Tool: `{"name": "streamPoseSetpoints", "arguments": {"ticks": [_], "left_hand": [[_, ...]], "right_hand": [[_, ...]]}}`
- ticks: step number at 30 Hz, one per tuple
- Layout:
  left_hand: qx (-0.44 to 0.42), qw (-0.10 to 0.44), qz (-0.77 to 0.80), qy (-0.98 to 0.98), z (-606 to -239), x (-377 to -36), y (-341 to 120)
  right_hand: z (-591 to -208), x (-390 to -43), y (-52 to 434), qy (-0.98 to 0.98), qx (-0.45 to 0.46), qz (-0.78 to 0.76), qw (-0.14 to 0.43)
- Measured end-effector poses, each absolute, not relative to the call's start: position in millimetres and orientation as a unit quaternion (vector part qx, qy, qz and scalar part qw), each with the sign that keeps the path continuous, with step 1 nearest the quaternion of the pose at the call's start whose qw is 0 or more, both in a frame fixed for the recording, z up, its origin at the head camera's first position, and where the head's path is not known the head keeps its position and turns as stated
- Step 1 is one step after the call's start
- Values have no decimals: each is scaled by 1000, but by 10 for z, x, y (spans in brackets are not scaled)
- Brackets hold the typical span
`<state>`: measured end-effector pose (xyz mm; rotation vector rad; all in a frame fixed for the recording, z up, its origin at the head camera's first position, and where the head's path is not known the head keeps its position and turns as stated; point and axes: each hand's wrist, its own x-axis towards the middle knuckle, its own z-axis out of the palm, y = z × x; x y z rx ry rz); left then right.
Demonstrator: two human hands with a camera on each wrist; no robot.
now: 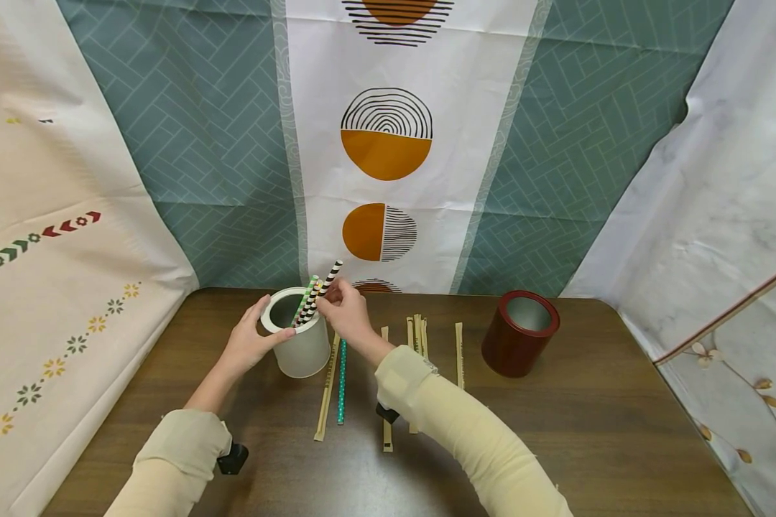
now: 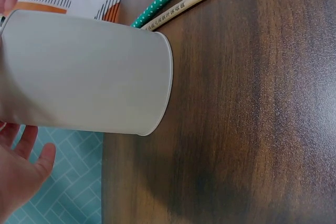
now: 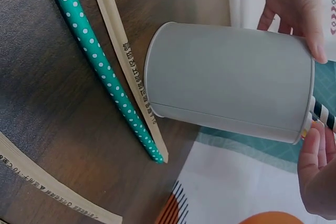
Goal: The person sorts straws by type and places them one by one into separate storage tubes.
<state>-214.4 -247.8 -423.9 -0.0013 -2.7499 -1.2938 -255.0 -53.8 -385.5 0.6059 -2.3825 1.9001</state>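
head view: my right hand (image 1: 348, 313) pinches a black-and-white striped straw (image 1: 324, 289) at the rim of the white cup (image 1: 300, 345), its lower end inside with a green striped straw (image 1: 306, 297) beside it. my left hand (image 1: 251, 343) wraps the cup's left side, thumb on the rim. the cup stands upright on the brown table (image 1: 588, 431). just right of it lie a teal dotted straw (image 1: 341, 380) and wrapped chopsticks (image 1: 326, 391). a red cup (image 1: 519, 333) stands well apart to the right

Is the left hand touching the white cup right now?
Touching. The right wrist view shows the left hand with fingers on the white cup at its rim.
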Motion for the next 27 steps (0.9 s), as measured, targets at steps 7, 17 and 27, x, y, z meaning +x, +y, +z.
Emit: {"name": "streamPoseSetpoints", "arguments": {"ticks": [7,17,27], "left_hand": [[0,53,-426,-903,-4246,-2142,-2478],[3,51,-425,-904,-4245,-2145,-2479],[3,50,-423,-905,-4238,-2148,-2476]], "right_hand": [[-3908,-2560,-533,-778,180,602,-6],[-4026,-2627,-460,-769,134,624,-42],[-4196,-2711,-419,-764,114,633,-49]]}}
